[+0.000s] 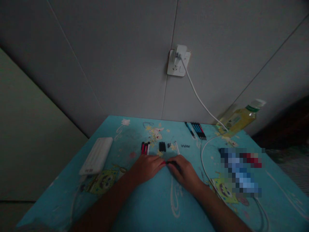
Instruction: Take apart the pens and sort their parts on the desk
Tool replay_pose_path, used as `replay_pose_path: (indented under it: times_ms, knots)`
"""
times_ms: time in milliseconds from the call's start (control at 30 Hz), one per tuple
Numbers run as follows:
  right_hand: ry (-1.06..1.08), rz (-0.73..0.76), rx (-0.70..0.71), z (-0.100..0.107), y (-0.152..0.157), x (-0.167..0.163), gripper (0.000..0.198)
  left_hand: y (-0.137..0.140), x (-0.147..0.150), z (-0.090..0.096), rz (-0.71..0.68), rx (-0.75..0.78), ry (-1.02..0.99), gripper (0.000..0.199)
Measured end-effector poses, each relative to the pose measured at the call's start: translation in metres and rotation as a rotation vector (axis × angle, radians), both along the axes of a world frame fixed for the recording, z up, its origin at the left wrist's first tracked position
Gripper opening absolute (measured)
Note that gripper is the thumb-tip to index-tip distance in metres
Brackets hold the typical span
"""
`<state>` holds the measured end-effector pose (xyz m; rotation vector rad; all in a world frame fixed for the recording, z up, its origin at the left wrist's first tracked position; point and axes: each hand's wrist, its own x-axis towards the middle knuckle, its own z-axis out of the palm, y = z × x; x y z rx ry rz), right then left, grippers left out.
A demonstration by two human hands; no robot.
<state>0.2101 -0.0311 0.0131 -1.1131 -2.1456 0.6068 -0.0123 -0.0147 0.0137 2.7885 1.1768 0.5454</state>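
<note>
Over the near middle of the table, my left hand (149, 167) and my right hand (182, 170) meet at a small red and black pen part (166, 162). The fingers of both are closed on it, the left at the red end, the right at the black end. Just beyond my left hand lie red and white pen barrels (145, 148). Black tube-like pen grips (162, 147) and tiny black pieces (169, 145) sit farther along the row. Slim white pen refills (177, 148) lie beyond my right hand, beside small springs (185, 146).
Blue and red pens with black grips (198, 131) lie near the wall. A white power bank (96, 156) rests on the left. At the right stands a bottle of yellow liquid (238, 120), near a white cable (202, 158) running from the wall socket (178, 61). A pixelated blue object (240, 172) lies nearer.
</note>
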Motion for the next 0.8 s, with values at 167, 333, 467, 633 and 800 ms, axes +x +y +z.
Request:
replay_pose_path:
  times_ms: [167,333,467,633,800]
  knots:
    - [0.094,-0.02,0.023,-0.002,0.0,0.0,0.018,0.002,0.0,-0.004,-0.017,0.029,0.036,0.037]
    - [0.15,-0.081,0.004,-0.001,-0.002,-0.002,0.017,0.001,0.002,-0.002,0.009,0.041,0.034,0.034]
    - [0.172,-0.106,-0.008,0.0,0.0,-0.001,0.016,0.002,0.006,0.001,0.055,0.042,-0.033,0.024]
    - [0.196,-0.123,0.01,0.001,0.003,0.0,0.014,0.003,0.007,0.004,0.073,0.027,-0.075,0.019]
    - [0.198,-0.087,-0.01,0.004,0.002,0.0,0.014,0.001,0.006,0.008,0.026,-0.009,-0.072,0.02]
